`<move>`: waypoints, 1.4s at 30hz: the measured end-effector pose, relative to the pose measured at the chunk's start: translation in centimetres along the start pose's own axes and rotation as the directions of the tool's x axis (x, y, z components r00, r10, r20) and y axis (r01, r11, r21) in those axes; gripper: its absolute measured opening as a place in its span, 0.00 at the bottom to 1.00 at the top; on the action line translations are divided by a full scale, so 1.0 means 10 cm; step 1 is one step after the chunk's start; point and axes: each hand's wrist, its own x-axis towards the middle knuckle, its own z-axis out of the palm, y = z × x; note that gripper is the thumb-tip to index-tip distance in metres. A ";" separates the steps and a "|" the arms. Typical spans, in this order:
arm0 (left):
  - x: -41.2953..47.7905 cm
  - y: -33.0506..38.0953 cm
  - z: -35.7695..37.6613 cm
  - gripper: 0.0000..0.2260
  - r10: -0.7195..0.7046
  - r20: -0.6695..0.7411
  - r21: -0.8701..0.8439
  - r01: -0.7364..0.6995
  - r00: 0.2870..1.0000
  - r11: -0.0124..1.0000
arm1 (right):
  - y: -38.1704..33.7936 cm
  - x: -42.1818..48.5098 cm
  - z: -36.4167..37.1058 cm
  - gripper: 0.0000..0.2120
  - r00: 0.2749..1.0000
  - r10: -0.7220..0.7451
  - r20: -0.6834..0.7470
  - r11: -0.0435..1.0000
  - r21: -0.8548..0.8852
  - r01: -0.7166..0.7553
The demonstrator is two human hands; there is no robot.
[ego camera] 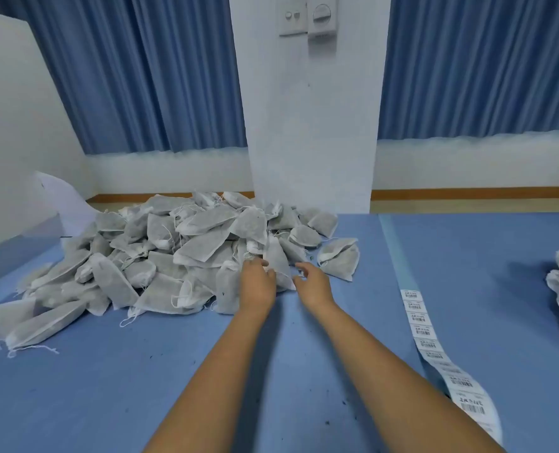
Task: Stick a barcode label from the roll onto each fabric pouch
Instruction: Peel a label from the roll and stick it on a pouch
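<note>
pouch (276,258) at near edge of pouch pile (160,253) | your left hand (258,284) lies on it, closed pinch not discernible; right hand (311,284) spread, empty, just beside | judged light, soft, floppy: pinch a flat corner, support the filled middle | label strip (419,318) to your right

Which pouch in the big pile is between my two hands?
The narrow pouch leaning upright at the near edge of the pile. The left hand touches its left side, the right hand reaches open at its right; no other lies between them.
</note>
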 end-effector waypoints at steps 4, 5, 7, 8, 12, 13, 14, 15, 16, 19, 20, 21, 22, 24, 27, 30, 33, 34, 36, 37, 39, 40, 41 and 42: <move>0.17 -0.07 0.09 0.17 -0.065 0.077 0.034 0.062 0.995 0.997 | 0.02 0.17 0.06 0.21 0.992 0.085 0.089 0.996 -0.016 -0.084; 0.20 -0.08 0.13 0.16 -0.081 0.089 0.027 0.079 0.993 0.996 | 0.02 0.22 0.11 0.21 0.990 0.094 0.106 0.996 0.002 -0.094; 0.24 -0.10 0.19 0.14 -0.105 0.073 -0.010 0.106 0.992 0.994 | 0.02 0.24 0.18 0.20 0.986 0.121 0.111 0.991 0.038 -0.126; 0.24 -0.10 0.19 0.14 -0.112 0.054 -0.046 0.114 0.992 0.992 | 0.01 0.23 0.19 0.19 0.983 0.150 0.104 0.986 0.055 -0.156; 0.12 -0.07 0.14 0.15 -0.087 0.056 -0.152 0.095 0.995 0.984 | 0.05 0.18 0.20 0.12 0.947 0.263 0.184 0.946 0.145 -0.290; 0.04 -0.06 0.13 0.12 -0.044 0.085 -0.171 0.058 0.995 0.984 | 0.05 0.15 0.18 0.15 0.940 0.273 0.204 0.932 0.185 -0.311; -0.05 -0.03 0.12 0.09 0.005 0.117 -0.195 0.018 0.993 0.981 | 0.04 0.11 0.15 0.18 0.938 0.274 0.211 0.921 0.223 -0.319; -0.16 0.00 0.11 0.07 0.051 0.137 -0.210 -0.021 0.989 0.977 | 0.02 0.07 0.12 0.19 0.940 0.271 0.205 0.909 0.268 -0.320; -0.27 0.03 0.09 0.07 0.086 0.139 -0.210 -0.056 0.987 0.976 | 0.00 0.03 0.09 0.20 0.943 0.274 0.191 0.894 0.311 -0.323; -0.55 0.02 -0.01 0.12 0.079 0.128 -0.090 -0.068 0.989 0.994 | -0.05 -0.14 -0.06 0.19 0.941 0.324 0.096 0.878 0.339 -0.337; -0.62 0.01 -0.06 0.13 0.029 0.113 0.003 -0.030 0.993 1.000 | -0.05 -0.20 -0.14 0.18 0.937 0.348 0.041 0.896 0.280 -0.345; -0.70 -0.01 -0.10 0.13 -0.028 0.079 0.079 0.021 0.996 0.997 | -0.06 -0.28 -0.22 0.16 0.936 0.353 -0.011 0.914 0.219 -0.342; -0.77 -0.01 -0.13 0.13 -0.061 0.022 0.116 0.058 0.998 0.992 | -0.05 -0.36 -0.31 0.13 0.940 0.337 -0.048 0.930 0.172 -0.325; -0.92 0.06 -0.12 0.12 -0.036 -0.068 0.046 0.039 0.997 0.998 | -0.03 -0.58 -0.48 0.09 0.958 0.277 -0.077 0.959 0.077 -0.271; -1.09 0.31 0.04 0.11 0.053 0.044 -0.320 -0.036 0.998 0.947 | 0.00 -0.94 -0.68 0.10 0.988 0.151 -0.021 0.988 -0.022 -0.152; -1.28 0.53 0.29 0.01 0.095 0.135 -0.471 -0.020 0.986 0.882 | 0.06 -1.24 -0.81 0.06 0.999 0.017 0.048 0.995 -0.099 -0.012; -1.39 0.60 0.47 0.08 0.147 0.076 -0.535 -0.084 0.986 0.841 | 0.14 -1.36 -0.97 0.13 0.998 -0.037 0.054 0.992 -0.120 0.043; -1.40 0.59 0.51 0.09 0.194 0.021 -0.522 -0.155 0.981 0.839 | 0.16 -1.37 -1.04 0.14 0.999 -0.032 0.041 0.997 -0.067 0.035; -1.42 0.60 0.56 0.09 0.344 -0.101 -0.397 -0.355 0.934 0.846 | 0.16 -1.38 -1.20 0.13 1.000 -0.030 -0.005 0.998 0.054 0.030; -1.41 0.61 0.58 0.09 0.417 -0.132 -0.334 -0.436 0.899 0.836 | 0.15 -1.38 -1.30 0.14 0.997 -0.067 -0.031 0.994 0.079 0.069; -1.41 0.68 0.63 0.08 0.515 -0.141 -0.270 -0.533 0.846 0.802 | 0.13 -1.33 -1.51 0.23 0.981 -0.192 -0.028 0.980 0.048 0.193; -1.40 0.72 0.67 0.08 0.551 -0.129 -0.268 -0.564 0.824 0.781 | 0.13 -1.30 -1.60 0.27 0.970 -0.244 0.003 0.969 0.033 0.244; -1.41 0.76 0.70 0.08 0.582 -0.105 -0.278 -0.586 0.806 0.761 | 0.14 -1.26 -1.69 0.28 0.963 -0.266 0.044 0.964 0.036 0.265; -1.42 0.80 0.74 0.09 0.610 -0.081 -0.296 -0.603 0.788 0.740 | 0.17 -1.22 -1.75 0.29 0.960 -0.268 0.086 0.963 0.054 0.264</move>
